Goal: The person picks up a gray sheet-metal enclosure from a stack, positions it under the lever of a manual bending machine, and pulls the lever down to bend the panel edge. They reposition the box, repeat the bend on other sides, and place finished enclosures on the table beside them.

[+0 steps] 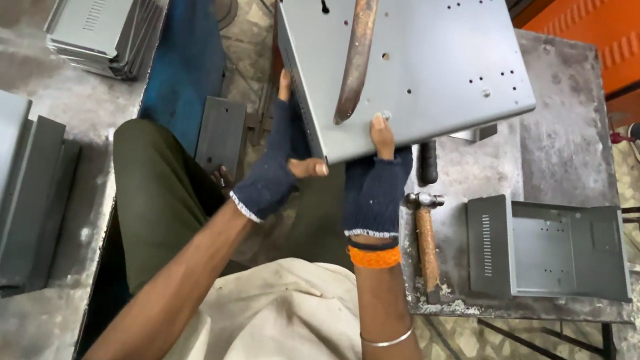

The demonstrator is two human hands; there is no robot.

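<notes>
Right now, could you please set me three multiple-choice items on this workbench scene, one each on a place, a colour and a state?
1. Where does the hammer lie?
A. on the steel table, right of the hands
B. on the floor
C. on the left stack of panels

2. What colour is the band at the right wrist?
A. green
B. orange
C. white

3. How is the grey sheet-metal panel held?
A. lying flat on the table
B. gripped at its near edge by left hand and right hand
C. held by one hand

Answers: 1 A, its wooden handle rests on the table; 2 B, it shows orange under the glove; 3 B, both gloved hands clasp the edge.
</notes>
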